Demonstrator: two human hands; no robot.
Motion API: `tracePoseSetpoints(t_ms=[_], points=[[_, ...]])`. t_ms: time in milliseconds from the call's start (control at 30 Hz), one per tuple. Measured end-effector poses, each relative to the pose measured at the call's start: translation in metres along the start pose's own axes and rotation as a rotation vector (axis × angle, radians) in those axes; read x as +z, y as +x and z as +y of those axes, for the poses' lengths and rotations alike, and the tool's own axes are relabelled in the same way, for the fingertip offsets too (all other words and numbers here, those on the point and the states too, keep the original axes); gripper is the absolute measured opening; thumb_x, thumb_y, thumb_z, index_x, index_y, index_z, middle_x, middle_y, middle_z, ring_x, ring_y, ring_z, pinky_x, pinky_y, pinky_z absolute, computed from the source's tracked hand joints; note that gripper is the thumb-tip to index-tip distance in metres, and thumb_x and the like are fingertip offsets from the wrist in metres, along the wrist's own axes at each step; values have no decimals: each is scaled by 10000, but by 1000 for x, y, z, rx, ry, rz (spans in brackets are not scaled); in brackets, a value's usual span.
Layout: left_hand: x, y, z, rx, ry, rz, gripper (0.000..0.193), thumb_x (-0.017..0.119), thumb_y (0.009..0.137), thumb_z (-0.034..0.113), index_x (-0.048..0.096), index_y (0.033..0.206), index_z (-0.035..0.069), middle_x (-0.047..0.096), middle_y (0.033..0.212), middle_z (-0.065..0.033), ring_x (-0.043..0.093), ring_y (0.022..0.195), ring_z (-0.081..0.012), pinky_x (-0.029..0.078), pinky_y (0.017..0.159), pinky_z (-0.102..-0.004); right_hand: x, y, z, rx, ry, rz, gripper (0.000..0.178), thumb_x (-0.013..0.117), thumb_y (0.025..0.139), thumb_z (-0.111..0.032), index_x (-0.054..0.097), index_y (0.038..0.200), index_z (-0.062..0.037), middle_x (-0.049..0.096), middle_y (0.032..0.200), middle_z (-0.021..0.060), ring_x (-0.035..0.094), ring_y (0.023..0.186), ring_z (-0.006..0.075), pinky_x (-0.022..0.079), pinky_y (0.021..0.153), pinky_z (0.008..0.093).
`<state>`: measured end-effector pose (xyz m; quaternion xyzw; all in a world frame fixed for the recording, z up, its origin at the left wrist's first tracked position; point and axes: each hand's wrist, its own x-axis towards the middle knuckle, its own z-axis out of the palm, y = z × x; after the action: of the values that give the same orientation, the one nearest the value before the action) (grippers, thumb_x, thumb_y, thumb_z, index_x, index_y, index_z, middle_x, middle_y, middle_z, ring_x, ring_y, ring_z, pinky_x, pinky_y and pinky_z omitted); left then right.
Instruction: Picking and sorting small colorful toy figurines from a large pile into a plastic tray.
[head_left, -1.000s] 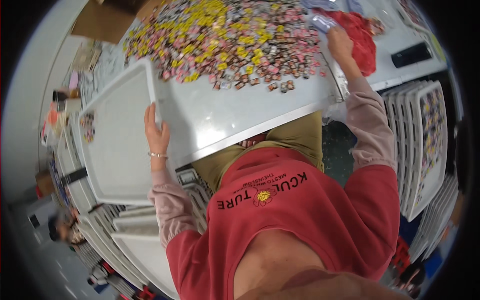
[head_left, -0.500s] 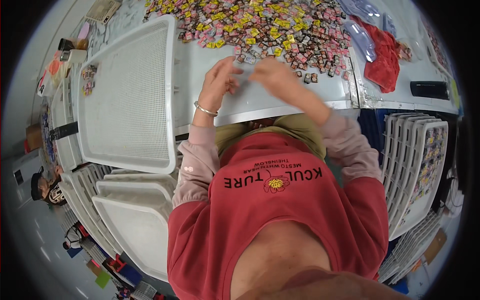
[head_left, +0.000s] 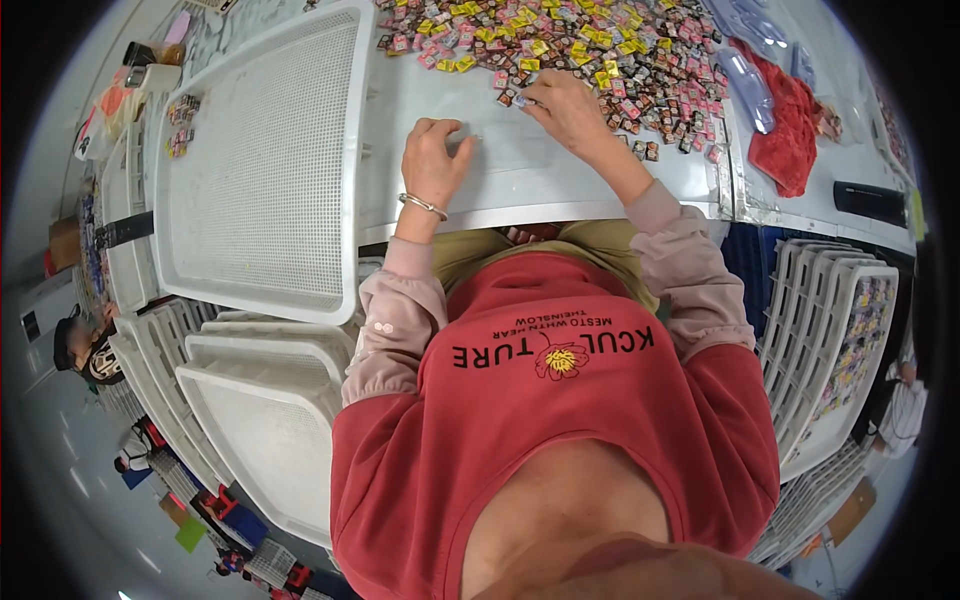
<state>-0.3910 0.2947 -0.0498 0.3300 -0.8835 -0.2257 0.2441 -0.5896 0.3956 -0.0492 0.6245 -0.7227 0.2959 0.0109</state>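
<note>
A wide pile of small square pieces (head_left: 560, 45) in pink, yellow and dark colours covers the far part of the white table (head_left: 520, 180). At the pile's near edge, my right hand (head_left: 568, 108) has its thumb and fingers closed on a small clear-bluish piece (head_left: 522, 100), too small to name closely. My left hand (head_left: 437, 162) is over the white tabletop, left of the right hand and short of the pile. Its fingers are curved with the thumb apart, and I see nothing held between them.
Left of my hands lies a large white mesh tray (head_left: 260, 170) with a few small pieces (head_left: 180, 125) at its far left corner. More white trays (head_left: 260, 430) are stacked below it. To the right are a red cloth (head_left: 785, 140), a black object (head_left: 870, 203) and racked trays (head_left: 830, 350).
My right hand has moved away from my left and toward the pile's near edge, now pinching a small piece. My left hand has drawn back slightly. The whole view has shifted a little.
</note>
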Motion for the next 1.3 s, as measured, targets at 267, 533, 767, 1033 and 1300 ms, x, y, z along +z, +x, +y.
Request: tracePoseSetpoints(t_ms=[267,533,767,1033,1300], points=[[17,43,9,151,-99,91,154,664,728,146,666,860,68,618,810,-113,609,718,-253,488,626,-337,1,3,-6,133,-67,-43,159,652,698,-90,552,815,-49,566,844,97,562,829,300,464,699,409],[51,59,21,22,-158,-115,129,662,691,140,643,805,83,634,752,-119,613,688,-294,484,627,-386,7,2,2,86,27,121,227,594,725,-45,611,947,-89,581,806,127,590,739,293,492,671,366],[-20,41,-12,-283,-791,-175,229,581,838,74,615,1062,39,641,826,-18,585,733,-80,453,618,-207,-19,-2,-6,631,1070,-121,195,595,838,-103,571,1014,-23,582,855,4,576,715,87,465,616,211],[-4,-13,-15,-172,-464,13,136,604,750,5,636,882,7,604,730,-103,607,616,-162,485,570,-263,34,3,-60,355,613,-113,151,683,713,-128,626,821,-40,643,681,80,635,636,182,493,588,282],[-28,-22,-7,16,-293,-85,172,641,703,21,633,874,23,559,794,-115,564,725,-257,474,664,-323,37,-5,-62,351,599,-133,146,685,734,-120,618,812,-16,644,673,52,604,595,103,465,555,237]])
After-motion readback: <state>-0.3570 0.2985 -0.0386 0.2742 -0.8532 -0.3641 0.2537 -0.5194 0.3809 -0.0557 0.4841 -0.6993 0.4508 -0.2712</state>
